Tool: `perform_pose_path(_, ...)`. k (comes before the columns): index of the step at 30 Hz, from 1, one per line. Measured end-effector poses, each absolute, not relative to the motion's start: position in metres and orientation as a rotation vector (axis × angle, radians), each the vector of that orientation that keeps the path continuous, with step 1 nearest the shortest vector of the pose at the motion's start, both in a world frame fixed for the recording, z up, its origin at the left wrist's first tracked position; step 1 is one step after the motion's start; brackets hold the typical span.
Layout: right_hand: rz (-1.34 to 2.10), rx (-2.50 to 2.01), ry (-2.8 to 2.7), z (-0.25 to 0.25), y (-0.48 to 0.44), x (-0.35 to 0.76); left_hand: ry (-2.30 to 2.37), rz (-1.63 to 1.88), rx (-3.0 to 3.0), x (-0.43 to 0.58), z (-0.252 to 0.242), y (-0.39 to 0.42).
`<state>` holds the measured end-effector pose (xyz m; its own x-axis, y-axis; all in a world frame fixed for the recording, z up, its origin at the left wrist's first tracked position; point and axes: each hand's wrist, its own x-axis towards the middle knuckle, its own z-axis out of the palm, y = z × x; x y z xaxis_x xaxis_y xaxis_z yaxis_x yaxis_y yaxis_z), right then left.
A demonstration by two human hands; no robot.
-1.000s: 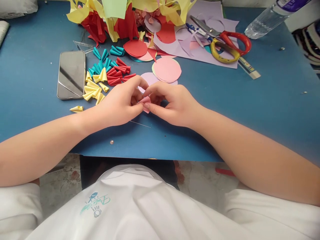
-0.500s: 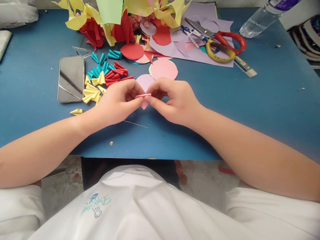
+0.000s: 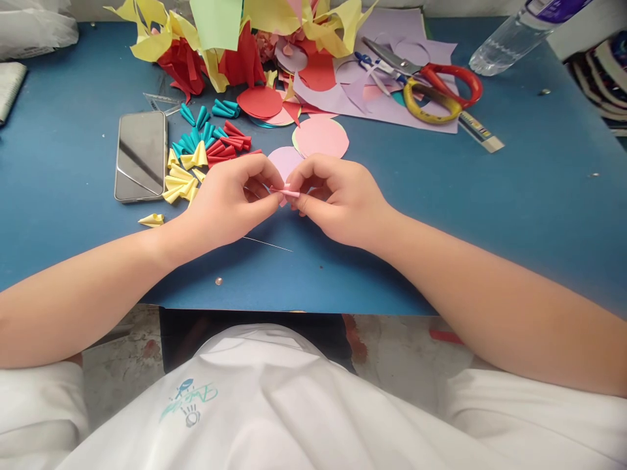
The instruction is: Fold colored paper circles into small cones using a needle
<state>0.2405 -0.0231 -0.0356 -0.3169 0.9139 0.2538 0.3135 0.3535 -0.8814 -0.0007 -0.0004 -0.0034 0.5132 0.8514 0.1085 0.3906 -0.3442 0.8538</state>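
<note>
A small pink paper piece, partly rolled, is pinched between the fingertips of both hands. My left hand grips its left end and my right hand its right part. Just behind the fingers lies a lilac paper piece, partly hidden by them. Pink paper circles are stacked beyond my right hand. Several small rolled cones in teal, red and yellow lie beyond and beside my left hand. A thin needle-like item rests on the table in front.
A phone lies left of the cones. Scissors rest on lilac paper sheets at the back, near a cutter-like strip. A bottle is at the back right. Crumpled coloured paper fills the back of the blue table.
The pink piece between my fingers has turned slightly and now looks more tightly rolled, its right end sticking out over my right thumb. My right fingers have shifted a little.
</note>
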Motion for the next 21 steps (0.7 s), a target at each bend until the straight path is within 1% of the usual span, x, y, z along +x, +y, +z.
perform_pose_path(7,1.01,-1.016,-1.709,-0.044,-0.0213,0.241,0.898,0.804,2.011,-0.0013,-0.0096,0.0019)
perform_pose_path(16,0.916,-1.072,-1.723,-0.0344,-0.027,0.2384,1.022,0.731,2.104,-0.0013,-0.0006,-0.0009)
perform_pose_path(21,0.863,-1.053,-1.753,-0.0364,-0.0271,0.2406,1.002,0.759,2.132,-0.0026,-0.0008,-0.0003)
